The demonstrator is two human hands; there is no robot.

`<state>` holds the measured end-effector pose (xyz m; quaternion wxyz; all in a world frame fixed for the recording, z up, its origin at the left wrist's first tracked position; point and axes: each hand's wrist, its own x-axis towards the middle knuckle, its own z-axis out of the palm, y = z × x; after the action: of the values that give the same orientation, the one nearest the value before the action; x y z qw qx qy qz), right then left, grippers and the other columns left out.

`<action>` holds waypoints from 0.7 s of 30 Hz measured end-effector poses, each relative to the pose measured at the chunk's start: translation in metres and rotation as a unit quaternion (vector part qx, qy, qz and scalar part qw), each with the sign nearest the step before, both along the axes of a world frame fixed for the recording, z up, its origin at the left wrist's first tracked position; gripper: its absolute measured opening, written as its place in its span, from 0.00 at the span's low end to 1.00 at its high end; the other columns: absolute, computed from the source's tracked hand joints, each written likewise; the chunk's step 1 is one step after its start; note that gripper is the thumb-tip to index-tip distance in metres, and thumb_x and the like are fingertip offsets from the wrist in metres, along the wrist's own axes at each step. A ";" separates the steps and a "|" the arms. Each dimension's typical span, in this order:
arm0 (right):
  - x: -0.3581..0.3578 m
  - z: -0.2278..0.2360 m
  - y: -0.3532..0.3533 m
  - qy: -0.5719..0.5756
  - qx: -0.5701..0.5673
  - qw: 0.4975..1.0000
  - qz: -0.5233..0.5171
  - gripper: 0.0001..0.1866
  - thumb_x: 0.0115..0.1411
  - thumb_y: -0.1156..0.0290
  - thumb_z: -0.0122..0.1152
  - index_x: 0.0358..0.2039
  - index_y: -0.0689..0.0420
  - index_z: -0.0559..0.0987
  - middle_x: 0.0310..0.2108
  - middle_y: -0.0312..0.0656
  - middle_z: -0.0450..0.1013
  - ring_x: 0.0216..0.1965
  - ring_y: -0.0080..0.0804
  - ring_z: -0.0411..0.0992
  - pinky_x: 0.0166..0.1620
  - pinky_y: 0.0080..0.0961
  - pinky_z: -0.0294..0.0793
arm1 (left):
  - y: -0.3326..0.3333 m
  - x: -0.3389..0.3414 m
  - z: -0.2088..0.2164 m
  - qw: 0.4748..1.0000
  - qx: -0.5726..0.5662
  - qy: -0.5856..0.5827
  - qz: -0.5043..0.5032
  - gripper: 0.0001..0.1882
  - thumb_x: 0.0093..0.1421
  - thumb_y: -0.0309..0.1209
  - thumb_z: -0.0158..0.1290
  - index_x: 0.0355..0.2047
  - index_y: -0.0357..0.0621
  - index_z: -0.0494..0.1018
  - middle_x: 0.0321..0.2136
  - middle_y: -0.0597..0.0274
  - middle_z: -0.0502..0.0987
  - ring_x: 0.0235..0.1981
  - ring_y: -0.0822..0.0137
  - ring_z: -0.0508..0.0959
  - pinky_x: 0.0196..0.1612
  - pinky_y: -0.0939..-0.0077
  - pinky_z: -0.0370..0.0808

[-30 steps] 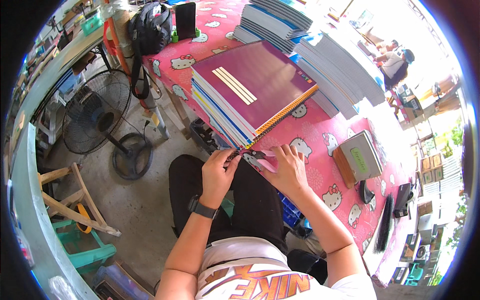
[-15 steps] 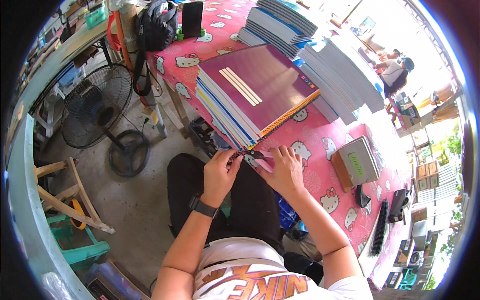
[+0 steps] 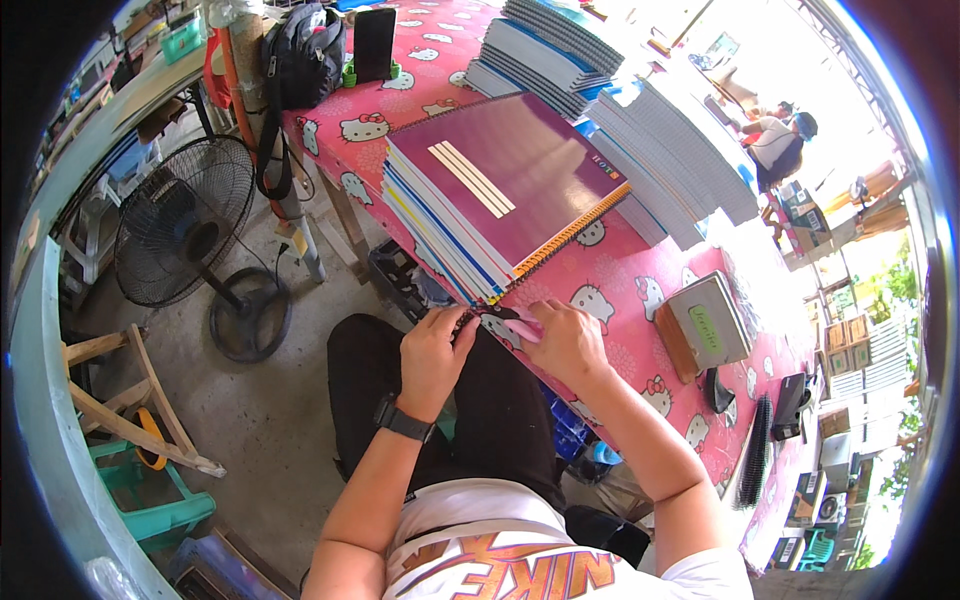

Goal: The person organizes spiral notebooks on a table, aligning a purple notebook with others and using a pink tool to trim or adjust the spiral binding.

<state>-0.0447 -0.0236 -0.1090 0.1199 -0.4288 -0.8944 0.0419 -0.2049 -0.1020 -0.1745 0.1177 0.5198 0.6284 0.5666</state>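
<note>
A stack of spiral-bound notebooks (image 3: 505, 185) with a maroon cover on top lies near the table edge, its orange and black coil edge facing me. At the stack's near corner my left hand (image 3: 432, 355) pinches the end of a black spiral coil (image 3: 464, 322). My right hand (image 3: 567, 345) is closed round pink-handled pliers (image 3: 522, 330). Their dark head points left toward the coil end, close to the left fingertips. The fingers partly hide both the coil and the jaws, so I cannot tell whether the jaws touch the wire.
Behind the stack, piles of bound books (image 3: 675, 165) cover part of the pink patterned table (image 3: 625, 290). To the right stand a wooden holder (image 3: 705, 325), a stapler (image 3: 795, 400) and black coils (image 3: 757, 450). A fan (image 3: 190, 230) and a green stool (image 3: 165, 510) are at left.
The pliers' pink handles, spread apart before, are now squeezed closer together in my right hand. My left hand keeps its pinch. The whole view has shifted slightly.
</note>
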 end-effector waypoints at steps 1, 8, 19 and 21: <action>0.001 0.002 0.001 -0.013 -0.018 1.000 0.000 0.17 0.47 0.57 0.64 0.32 0.56 0.80 0.28 0.45 0.74 0.30 0.45 0.75 0.35 0.38 0.73 | 0.000 0.000 0.001 1.000 -0.003 0.004 -0.002 0.09 0.56 0.29 0.56 0.35 0.37 0.75 0.30 0.53 0.77 0.27 0.56 0.78 0.28 0.70 0.76; 0.004 0.020 0.004 -0.054 -0.119 0.991 -0.021 0.19 0.50 0.53 0.62 0.32 0.57 0.80 0.27 0.47 0.75 0.31 0.46 0.75 0.35 0.39 0.73 | 0.000 0.002 -0.010 0.998 -0.001 -0.066 0.006 0.12 0.58 0.29 0.55 0.39 0.33 0.73 0.30 0.54 0.77 0.27 0.66 0.79 0.28 0.77 0.76; -0.001 0.002 -0.007 -0.047 0.038 0.998 -0.003 0.23 0.44 0.57 0.67 0.37 0.57 0.76 0.35 0.41 0.70 0.42 0.40 0.68 0.45 0.39 0.65 | 0.006 0.004 -0.023 0.886 -0.021 -0.454 -0.092 0.12 0.60 0.30 0.54 0.39 0.31 0.73 0.28 0.63 0.77 0.26 0.75 0.77 0.31 0.83 0.76; -0.005 0.003 -0.008 -0.055 0.043 0.998 0.001 0.22 0.45 0.57 0.67 0.37 0.57 0.76 0.35 0.41 0.70 0.42 0.40 0.69 0.44 0.39 0.65 | 0.006 0.003 -0.024 0.890 -0.026 -0.447 -0.093 0.13 0.60 0.31 0.55 0.39 0.31 0.73 0.28 0.63 0.77 0.26 0.76 0.76 0.31 0.83 0.76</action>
<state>-0.0498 -0.0317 -0.1061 0.0885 -0.4241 -0.9011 -0.0205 -0.2021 -0.0963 -0.1982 0.4515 0.2644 0.4732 0.7087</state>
